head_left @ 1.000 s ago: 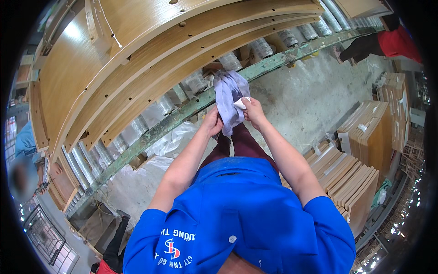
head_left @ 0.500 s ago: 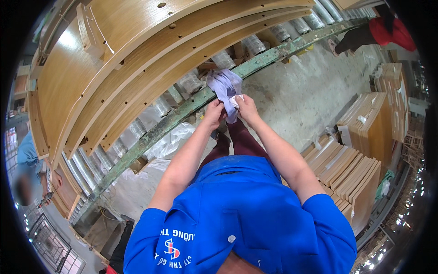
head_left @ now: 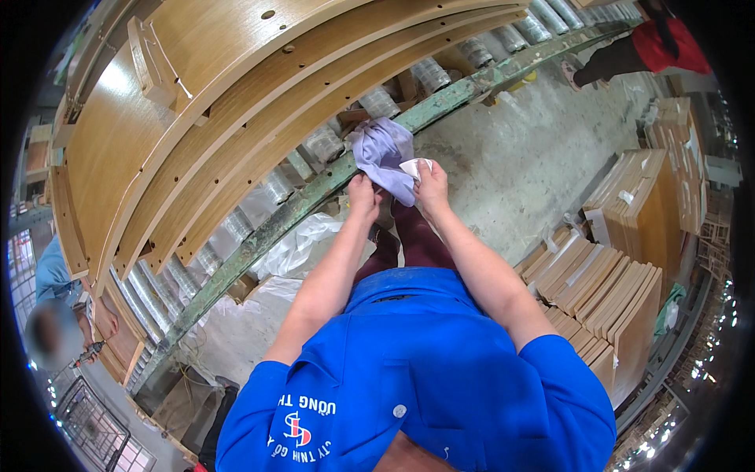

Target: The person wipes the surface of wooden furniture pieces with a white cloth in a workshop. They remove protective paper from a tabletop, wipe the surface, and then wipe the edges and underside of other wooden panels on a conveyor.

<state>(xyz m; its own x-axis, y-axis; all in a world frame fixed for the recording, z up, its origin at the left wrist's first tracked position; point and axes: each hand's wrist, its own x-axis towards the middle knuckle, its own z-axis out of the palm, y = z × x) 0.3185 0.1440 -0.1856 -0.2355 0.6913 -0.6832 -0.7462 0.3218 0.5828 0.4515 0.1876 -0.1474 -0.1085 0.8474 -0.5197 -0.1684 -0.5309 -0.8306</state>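
A crumpled pale lilac cloth (head_left: 381,151) hangs between both my hands in front of me. My left hand (head_left: 362,194) pinches its lower left edge. My right hand (head_left: 430,185) grips the cloth's right side together with a small white piece (head_left: 414,167), perhaps paper or a pad. Both hands are held just short of the green metal rail (head_left: 314,197) of a roller conveyor. Long wooden panels (head_left: 236,102) with drilled holes lie on the rollers beyond the cloth.
Stacks of wooden boards (head_left: 605,291) stand on the concrete floor (head_left: 511,165) to my right. Clear plastic sheeting (head_left: 303,244) lies under the conveyor. A person in red (head_left: 653,47) stands far right; another person in blue (head_left: 59,315) is at the left edge.
My hands have shifted slightly toward the conveyor while working the cloth between them; the white piece now shows more clearly at my right fingertips.
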